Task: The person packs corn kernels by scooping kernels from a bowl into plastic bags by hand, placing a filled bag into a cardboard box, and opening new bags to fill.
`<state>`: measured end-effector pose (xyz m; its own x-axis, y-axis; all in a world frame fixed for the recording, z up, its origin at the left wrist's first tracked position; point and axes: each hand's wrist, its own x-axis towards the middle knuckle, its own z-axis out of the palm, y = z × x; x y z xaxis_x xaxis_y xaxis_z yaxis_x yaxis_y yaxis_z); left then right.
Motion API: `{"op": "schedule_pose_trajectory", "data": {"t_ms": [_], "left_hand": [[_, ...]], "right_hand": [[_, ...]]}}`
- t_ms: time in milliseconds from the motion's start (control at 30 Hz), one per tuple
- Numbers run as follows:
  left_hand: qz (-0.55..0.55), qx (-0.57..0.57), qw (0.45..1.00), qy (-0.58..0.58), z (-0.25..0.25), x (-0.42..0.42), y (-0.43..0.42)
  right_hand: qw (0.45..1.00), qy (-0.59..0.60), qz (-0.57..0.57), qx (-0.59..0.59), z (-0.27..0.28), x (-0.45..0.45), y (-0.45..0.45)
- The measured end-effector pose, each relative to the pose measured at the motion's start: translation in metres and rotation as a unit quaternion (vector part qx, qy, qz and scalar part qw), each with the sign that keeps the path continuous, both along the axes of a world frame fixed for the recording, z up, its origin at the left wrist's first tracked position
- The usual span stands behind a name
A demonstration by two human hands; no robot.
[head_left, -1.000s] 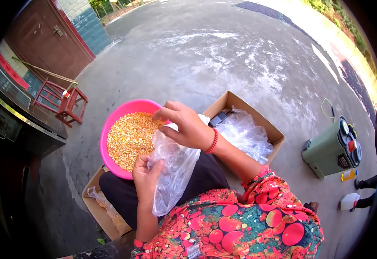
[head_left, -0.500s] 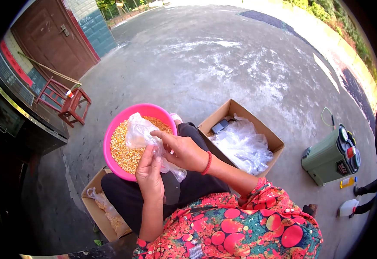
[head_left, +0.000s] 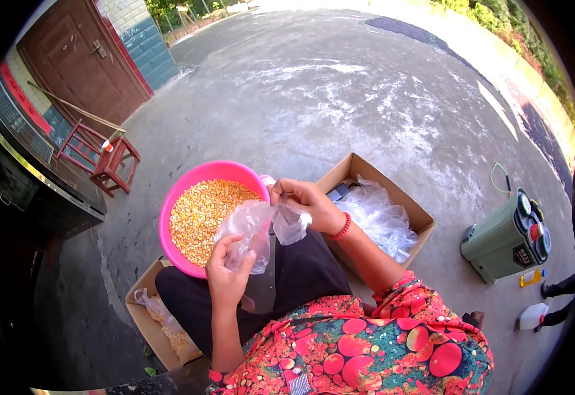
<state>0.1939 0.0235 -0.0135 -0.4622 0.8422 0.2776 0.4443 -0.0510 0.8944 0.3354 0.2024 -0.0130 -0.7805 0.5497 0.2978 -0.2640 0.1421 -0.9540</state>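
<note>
A clear plastic bag (head_left: pixel 251 224) is stretched between my two hands, in front of my lap. My left hand (head_left: pixel 228 271) pinches its lower left side between thumb and fingers. Higher and to the right, my right hand (head_left: pixel 306 203), with a red bead bracelet (head_left: pixel 342 226) at the wrist, is closed on the gathered other end. The bag overlaps the right side of a pink basin (head_left: pixel 168 217). Yellow corn kernels (head_left: pixel 202 210) fill much of that basin.
Right of my knees stands a cardboard box (head_left: pixel 393 179) of clear plastic bags (head_left: pixel 376 214). Another cardboard box (head_left: pixel 144 322), with bagged corn inside, is at lower left. A green sprayer tank (head_left: pixel 498 240) stands at right; a red wooden chair (head_left: pixel 108 161) is at left.
My right hand has moved right and slightly up, drawing one end of the bag away from my left hand. The bag has shifted right, uncovering more corn.
</note>
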Motion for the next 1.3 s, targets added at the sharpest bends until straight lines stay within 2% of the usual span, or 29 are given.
{"op": "schedule_pose_trajectory", "data": {"t_ms": [67,133,167,200,267,333,367,400,433,467,533,567,600,667,700,800,833,933,1000,1067,1133,1200,1233,1300], "left_hand": [[0.02,0.0,0.999,0.036,-0.022,-0.005,0.005],[0.075,0.001,0.995,-0.059,-0.029,-0.011,0.006],[0.089,0.009,0.995,-0.032,-0.031,-0.016,0.007],[0.089,0.01,0.995,-0.032,-0.032,-0.021,0.006],[0.135,-0.008,0.989,0.056,-0.033,-0.03,0.001],[0.142,-0.04,0.989,0.029,-0.035,-0.037,-0.004],[0.134,-0.032,0.983,-0.12,-0.033,-0.039,-0.005],[0.123,-0.022,0.956,-0.266,-0.032,-0.042,-0.006],[0.097,0.003,0.934,-0.344,-0.038,-0.047,-0.01],[0.097,0.003,0.934,-0.344,-0.039,-0.048,-0.012],[0.018,0.085,0.853,-0.515,-0.029,-0.046,-0.015],[0.031,0.084,0.851,-0.518,-0.023,-0.04,-0.015],[0.031,0.085,0.851,-0.518,-0.024,-0.04,-0.016],[-0.057,0.108,0.826,-0.55,-0.031,-0.041,-0.021],[-0.103,0.124,0.808,-0.567,-0.033,-0.04,-0.022],[-0.142,0.115,0.807,-0.561,-0.033,-0.035,-0.021],[-0.112,0.101,0.821,-0.551,-0.025,-0.028,-0.019],[-0.111,0.065,0.838,-0.53,-0.026,-0.025,-0.018],[-0.09,0.062,0.857,-0.503,-0.028,-0.019,-0.015],[-0.004,0.035,0.907,-0.42,-0.026,-0.009,-0.009],[-0.038,0.027,0.914,-0.403,-0.02,-0.001,-0.008],[-0.071,0.02,0.92,-0.384,-0.013,0.001,-0.011],[-0.095,0.023,0.911,-0.402,-0.01,0.0,-0.013],[-0.119,0.028,0.9,-0.418,-0.007,-0.004,-0.016]], "right_hand": [[0.985,0.082,0.094,-0.116,-0.006,-0.001,0.002],[0.977,0.081,0.128,-0.151,-0.001,0.0,0.0],[0.966,0.08,0.164,-0.186,0.001,0.001,-0.002],[0.966,0.08,0.164,-0.185,0.002,0.001,-0.003],[0.97,0.059,0.182,-0.153,0.003,0.001,-0.006],[0.974,0.047,0.175,-0.133,0.002,0.002,-0.009],[0.963,0.037,0.228,-0.137,0.005,0.005,-0.01],[0.949,0.025,0.28,-0.142,0.006,0.006,-0.01],[0.954,0.029,0.283,-0.095,0.001,0.005,-0.006],[0.954,0.028,0.283,-0.094,0.002,0.006,-0.005],[0.973,-0.045,0.223,0.028,0.004,0.007,-0.004],[0.979,-0.038,0.164,0.118,-0.001,0.004,-0.004],[0.979,-0.038,0.165,0.118,-0.001,0.005,-0.005],[0.963,-0.13,0.061,0.23,-0.002,0.006,-0.006],[0.962,-0.13,0.061,0.231,-0.001,0.005,-0.006],[0.944,-0.171,0.019,0.283,0.002,0.001,-0.004],[0.944,-0.171,0.018,0.282,0.005,0.003,-0.006],[0.919,-0.198,-0.051,0.338,0.006,0.005,-0.013],[0.85,-0.148,-0.121,0.491,0.002,0.004,-0.014],[0.892,-0.134,-0.03,0.431,0.008,0.0,-0.024],[0.912,-0.144,0.027,0.382,0.015,-0.003,-0.037],[0.897,-0.194,0.061,0.392,0.012,-0.007,-0.034],[0.897,-0.194,0.061,0.392,0.006,-0.008,-0.032],[0.914,-0.104,0.003,0.392,-0.006,-0.008,-0.027]]}}
